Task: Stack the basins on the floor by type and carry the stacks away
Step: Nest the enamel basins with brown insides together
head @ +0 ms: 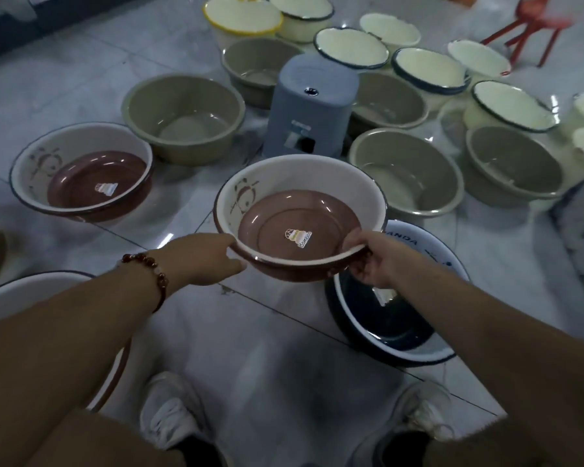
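Observation:
I hold a brown-bottomed basin (300,193) with a white wall and a panda drawing above the floor. My left hand (199,259) grips its near left rim, and my right hand (373,259) grips its near right rim. A matching brown panda basin (81,160) sits on the floor to the left. Under my right hand a dark blue basin (378,328) with a white rim lies on the floor. Several beige plastic basins, one (182,109) at the centre left, and several cream enamel basins, one (351,47) at the back, are spread behind.
A grey plastic stool (309,109) stands among the beige basins. A red stool (533,28) is at the back right. Another white-rimmed basin (31,291) lies under my left forearm. My white shoes (172,409) stand on the glossy tiled floor.

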